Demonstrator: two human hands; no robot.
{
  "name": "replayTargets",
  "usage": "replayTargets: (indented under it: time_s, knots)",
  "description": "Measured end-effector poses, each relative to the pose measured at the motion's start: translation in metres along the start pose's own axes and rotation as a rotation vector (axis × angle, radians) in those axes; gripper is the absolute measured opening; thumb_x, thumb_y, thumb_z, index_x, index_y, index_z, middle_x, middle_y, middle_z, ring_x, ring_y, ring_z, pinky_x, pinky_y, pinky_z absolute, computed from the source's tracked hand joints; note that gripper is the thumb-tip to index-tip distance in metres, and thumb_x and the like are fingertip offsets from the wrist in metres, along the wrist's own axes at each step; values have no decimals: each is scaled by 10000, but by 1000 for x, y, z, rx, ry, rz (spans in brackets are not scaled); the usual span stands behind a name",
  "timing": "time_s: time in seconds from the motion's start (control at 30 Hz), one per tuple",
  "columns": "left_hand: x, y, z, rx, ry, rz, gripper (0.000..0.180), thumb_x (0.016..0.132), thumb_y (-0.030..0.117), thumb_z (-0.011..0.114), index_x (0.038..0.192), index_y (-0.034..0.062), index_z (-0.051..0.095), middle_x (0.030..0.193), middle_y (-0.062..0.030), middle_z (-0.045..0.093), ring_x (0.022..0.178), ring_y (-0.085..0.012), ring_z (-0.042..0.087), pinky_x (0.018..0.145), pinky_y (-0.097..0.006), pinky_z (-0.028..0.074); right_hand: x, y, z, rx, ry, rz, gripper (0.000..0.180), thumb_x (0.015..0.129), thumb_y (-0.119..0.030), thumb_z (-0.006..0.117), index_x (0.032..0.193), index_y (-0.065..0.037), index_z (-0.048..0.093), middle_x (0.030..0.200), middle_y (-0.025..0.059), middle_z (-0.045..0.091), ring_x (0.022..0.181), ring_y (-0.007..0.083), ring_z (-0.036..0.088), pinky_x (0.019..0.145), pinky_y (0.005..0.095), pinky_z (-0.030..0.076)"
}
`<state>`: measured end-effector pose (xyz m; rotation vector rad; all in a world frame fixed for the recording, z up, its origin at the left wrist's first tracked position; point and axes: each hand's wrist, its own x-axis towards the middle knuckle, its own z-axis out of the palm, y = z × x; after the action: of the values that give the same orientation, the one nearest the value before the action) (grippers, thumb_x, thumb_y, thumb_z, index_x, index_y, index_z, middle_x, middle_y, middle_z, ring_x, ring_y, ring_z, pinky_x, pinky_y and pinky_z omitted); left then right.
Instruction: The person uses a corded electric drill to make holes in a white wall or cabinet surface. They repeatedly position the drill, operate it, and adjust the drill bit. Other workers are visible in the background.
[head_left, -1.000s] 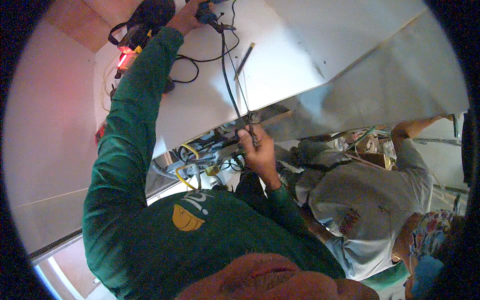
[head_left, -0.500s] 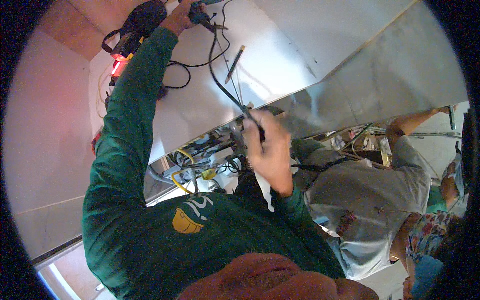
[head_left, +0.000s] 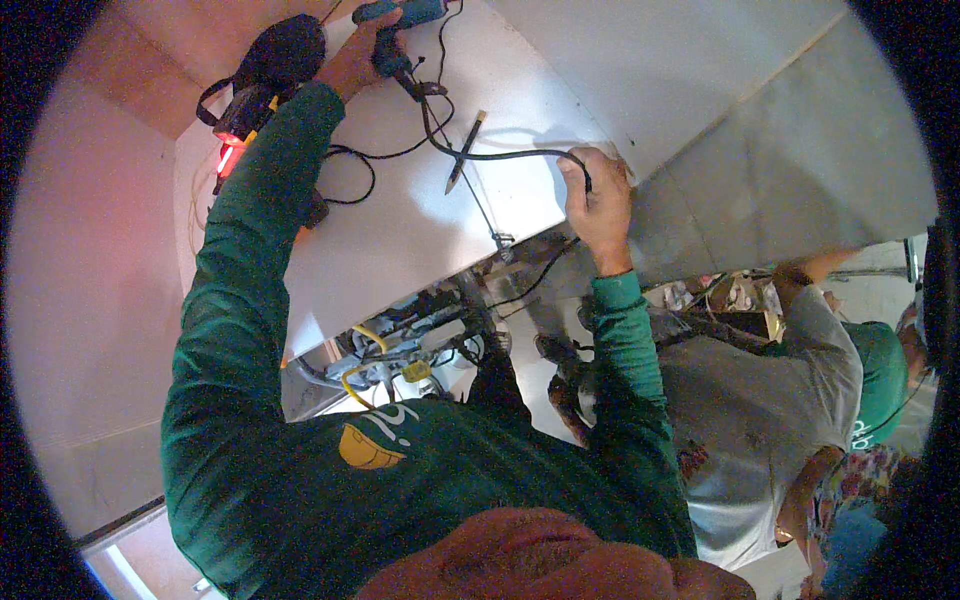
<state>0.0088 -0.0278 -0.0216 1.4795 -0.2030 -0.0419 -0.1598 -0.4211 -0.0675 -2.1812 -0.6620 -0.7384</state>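
My left hand [head_left: 352,62] is wrapped round the grip of a teal corded power tool [head_left: 412,14], drill-like in shape, at the top of the view. Its front end is cut off by the picture's edge. From the grip's base a black power cord [head_left: 490,156] runs right across a white panel [head_left: 400,235]. My right hand [head_left: 603,205] closes on that cord near the panel's right-hand end, thumb toward the panel. Between the hands, a dark pencil [head_left: 466,153] lies on the panel. A thin cable loop [head_left: 352,180] rests left of it.
Left of my sleeve stand a device glowing red [head_left: 228,157] and a black pouch [head_left: 285,50]. Grey tiles [head_left: 740,170] rise at the right. Below the panel edge lie cluttered tools with a yellow hose [head_left: 358,385]. A co-worker in a grey shirt [head_left: 745,410] bends close by on the right.
My right hand has moved up and right from the panel's front edge, drawing the cord across the panel. My left hand and the tool have shifted slightly down in the view.
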Motion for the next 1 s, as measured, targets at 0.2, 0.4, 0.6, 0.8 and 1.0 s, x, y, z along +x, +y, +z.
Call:
replayTargets:
  time_s: [0.2,0.4,0.6,0.8,1.0]
  knots:
    - [26,-27,-40,-254,98,-215,288,936,382,754,945,139,601,704,7,609,611,-125,615,583,-295,542,2,4,12,-18,27,-48,187,972,-243,654,947,-57,659,851,164,668,779,398,618,753,484,459]
    - [22,-20,-16,-249,118,-190,251,949,345,744,940,138,603,706,1,605,609,-116,614,583,-277,542,1,10,8,-55,26,-69,173,959,-236,667,932,-66,654,802,155,648,735,386,597,725,476,447]
    - [23,-34,-53,-329,149,-236,232,955,329,741,924,143,606,710,1,603,617,-109,611,598,-266,545,-1,9,13,2,35,-94,148,936,-213,690,931,-67,665,808,136,659,719,369,598,715,461,449]
    - [7,2,19,-182,515,-421,306,914,401,763,808,152,622,648,-15,565,522,-175,570,563,-411,574,-4,15,15,33,56,-85,125,915,-182,713,932,-65,672,809,124,665,707,351,602,701,443,454]
    - [7,-6,0,-196,416,-395,287,907,409,767,861,157,636,604,-1,561,516,-176,567,562,-434,578,-4,19,20,54,96,-161,129,904,-167,723,930,-54,665,807,127,662,705,345,610,689,439,456]
